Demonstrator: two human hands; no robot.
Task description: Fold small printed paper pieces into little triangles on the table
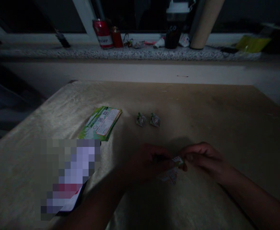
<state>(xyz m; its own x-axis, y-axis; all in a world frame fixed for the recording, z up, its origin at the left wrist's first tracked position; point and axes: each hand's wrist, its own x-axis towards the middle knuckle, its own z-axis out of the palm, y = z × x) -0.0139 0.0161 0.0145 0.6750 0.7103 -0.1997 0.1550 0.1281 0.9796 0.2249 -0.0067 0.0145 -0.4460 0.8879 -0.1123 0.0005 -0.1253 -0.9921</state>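
My left hand (147, 164) and my right hand (203, 158) meet over the near middle of a paper-covered table (214, 115). Both pinch a small printed paper piece (172, 171), partly folded, held between the fingertips just above the table. Two small folded paper shapes (141, 119) (155, 120) lie side by side farther back. A stack of green and white printed leaflets (101, 124) lies to their left.
A blurred-out flat object (69, 177) lies at the near left of the table. Behind the table runs a speckled stone windowsill (82, 52) with a red can (103, 33), a dark tumbler (174, 27), a cardboard tube (205, 22) and small clutter. The scene is dim.
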